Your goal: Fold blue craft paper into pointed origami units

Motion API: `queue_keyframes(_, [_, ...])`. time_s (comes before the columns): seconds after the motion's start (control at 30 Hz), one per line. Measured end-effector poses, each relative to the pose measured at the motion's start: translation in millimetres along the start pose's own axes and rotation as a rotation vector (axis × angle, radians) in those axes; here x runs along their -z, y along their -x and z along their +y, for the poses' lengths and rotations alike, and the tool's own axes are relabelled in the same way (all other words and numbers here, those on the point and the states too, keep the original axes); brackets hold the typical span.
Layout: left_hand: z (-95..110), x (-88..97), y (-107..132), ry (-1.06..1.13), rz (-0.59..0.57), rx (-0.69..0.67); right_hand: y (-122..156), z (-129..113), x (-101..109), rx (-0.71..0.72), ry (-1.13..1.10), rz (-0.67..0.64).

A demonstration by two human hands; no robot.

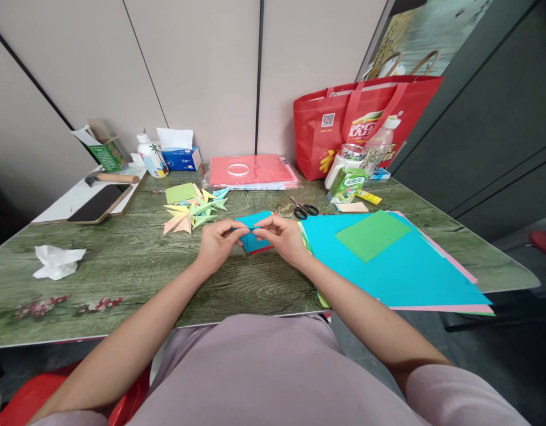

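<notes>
My left hand [216, 244] and my right hand [287, 238] meet near the middle of the table. Thumbs and forefingers of both pinch a small blue piece of paper [250, 227] between them; its exact folds are partly hidden by the fingers. Right under it lies a small stack of blue paper [254, 244] with a red edge showing at the bottom. Left of my hands is a heap of folded paper shapes [195, 211] in yellow, green, peach and blue. Black-handled scissors [304, 209] lie just beyond my right hand.
Large coloured sheets [414, 269] cover the right side, with a green sheet [372, 235] on top. Behind stand a red bag [317, 133], a green drink carton [347, 185] and a pink packet [264, 170]. A crumpled tissue [58, 261] and a phone [99, 202] lie left.
</notes>
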State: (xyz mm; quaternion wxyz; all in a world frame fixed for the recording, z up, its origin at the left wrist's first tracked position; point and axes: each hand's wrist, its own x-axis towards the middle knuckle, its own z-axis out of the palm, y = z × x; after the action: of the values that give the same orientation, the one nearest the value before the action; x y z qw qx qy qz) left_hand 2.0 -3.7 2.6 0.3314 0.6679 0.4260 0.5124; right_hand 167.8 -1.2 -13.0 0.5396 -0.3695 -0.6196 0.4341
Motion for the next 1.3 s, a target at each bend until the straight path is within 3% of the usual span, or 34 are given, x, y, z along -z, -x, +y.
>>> queue_keyframes(0.37, [6.2,0.9,0.3,0.023,-0.031,0.060,0.8,-3.8,-0.5,0.006,-0.078,-0.004])
queue_keyframes(0.77, [4.0,1.9,0.0,0.093,-0.098,0.112,0.9,-4.3,1.2,-0.013,0.016,0.046])
queue_keyframes(1.1, [3.0,2.5,0.0,0.064,-0.141,0.105,0.5,-4.6,0.9,0.003,0.094,-0.006])
queue_keyframes(1.2, [1.7,2.4,0.3,0.007,-0.137,0.069,1.6,-5.0,0.5,0.079,0.176,-0.040])
queue_keyframes(1.3, [1.9,2.8,1.1,-0.158,-0.080,-0.083,1.7,-3.1,-0.6,0.102,0.221,-0.054])
